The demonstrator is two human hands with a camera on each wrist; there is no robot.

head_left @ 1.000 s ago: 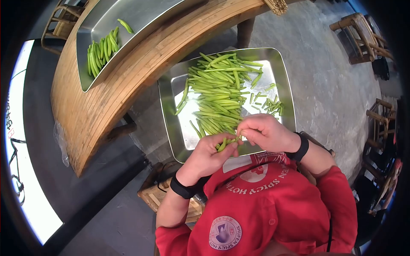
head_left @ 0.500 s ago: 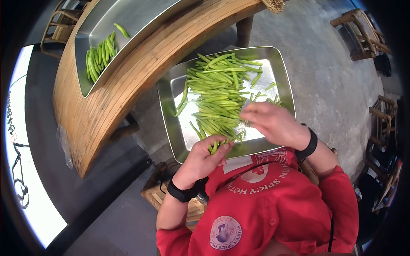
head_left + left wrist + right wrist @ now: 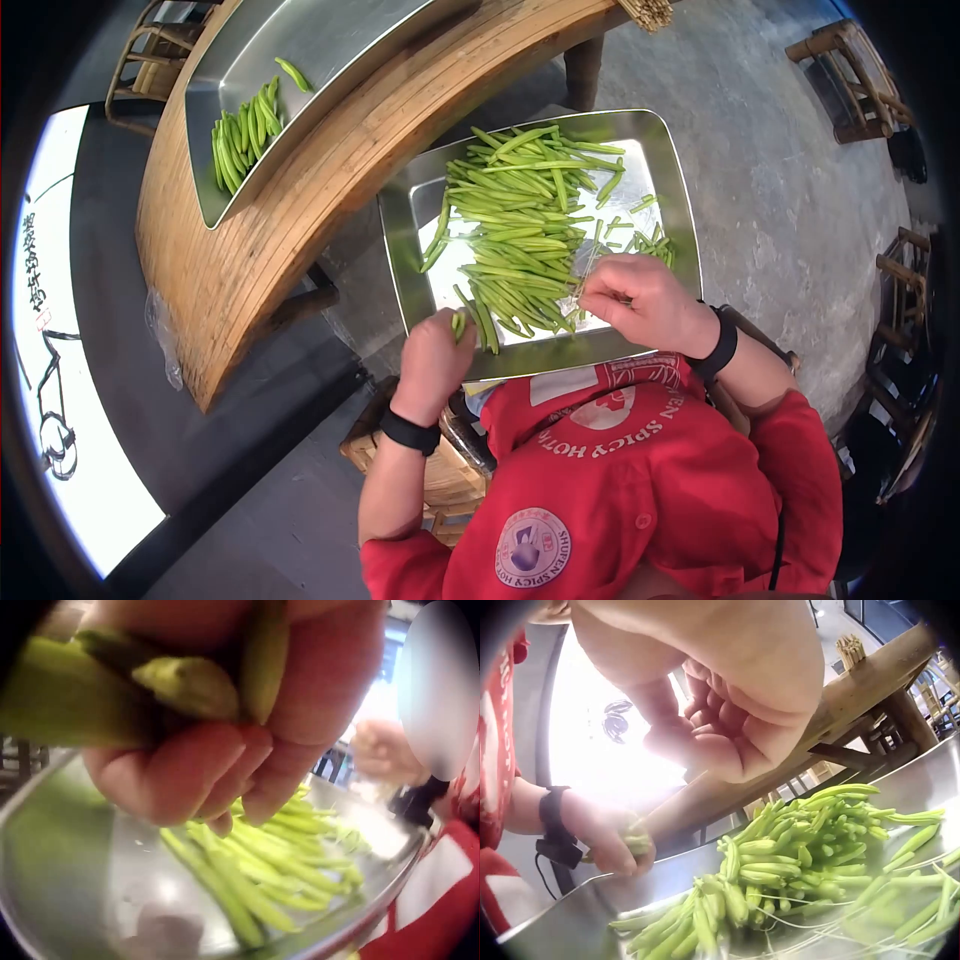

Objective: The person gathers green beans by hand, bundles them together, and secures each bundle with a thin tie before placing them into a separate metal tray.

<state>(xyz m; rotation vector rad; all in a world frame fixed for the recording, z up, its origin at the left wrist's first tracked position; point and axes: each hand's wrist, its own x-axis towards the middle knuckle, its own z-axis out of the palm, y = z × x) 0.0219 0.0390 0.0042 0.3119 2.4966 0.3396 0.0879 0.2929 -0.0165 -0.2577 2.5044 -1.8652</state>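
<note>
Green beans [image 3: 525,225] lie piled across a metal tray [image 3: 690,240] in the head view, with short cut-off bits [image 3: 655,245] at its right side. Over the tray's near left corner, the left hand [image 3: 432,362] grips a few beans [image 3: 458,325]; in the left wrist view their ends [image 3: 199,686] stick out between the curled fingers. Above the tray's near right part is the right hand [image 3: 648,302], fingers curled, thin pale strands beside its fingertips. The right wrist view shows this hand [image 3: 727,682] bent inward above the beans [image 3: 810,855], no bean visible in it.
A curved wooden table [image 3: 180,270] at the left carries a second metal tray [image 3: 330,50] with a small row of beans [image 3: 245,130]. Bamboo chairs [image 3: 850,80] stand to the right, a wooden stool [image 3: 450,480] below the left arm.
Both hands were together at the near edge, on the beans. The right hand has moved right and over the tray; the left has moved left, still gripping beans.
</note>
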